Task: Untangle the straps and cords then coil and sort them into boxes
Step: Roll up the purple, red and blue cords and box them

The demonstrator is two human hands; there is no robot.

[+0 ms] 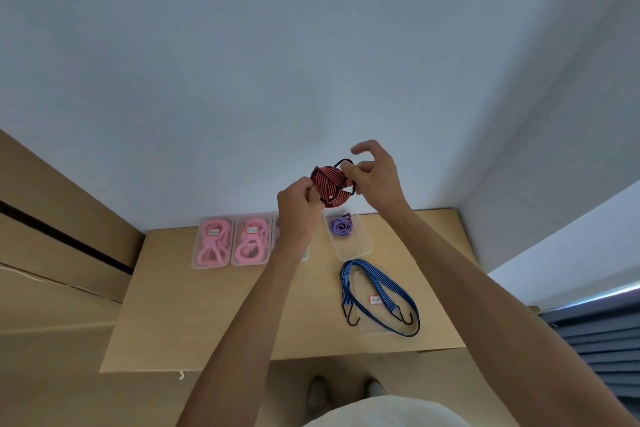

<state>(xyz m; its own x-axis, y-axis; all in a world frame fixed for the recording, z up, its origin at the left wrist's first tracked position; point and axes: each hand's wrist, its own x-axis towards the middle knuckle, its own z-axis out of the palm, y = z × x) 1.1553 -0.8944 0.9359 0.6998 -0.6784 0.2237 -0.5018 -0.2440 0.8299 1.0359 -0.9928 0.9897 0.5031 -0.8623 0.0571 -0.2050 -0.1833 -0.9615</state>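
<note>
— While the red strap is sitting bunched between both hands, raised above the table, which side is doing the holding?

— The left hand is gripping its near-left edge with curled fingers; the right hand is pinching the far-right edge by a black hook, its other fingers spreading loosely upward.

— And which box is lying closest?

— The box with the purple cord is sitting just below the bundle, nearer the right hand. The blue strap is lying uncoiled closer to the person, the two pink-filled boxes off to the left.
</note>
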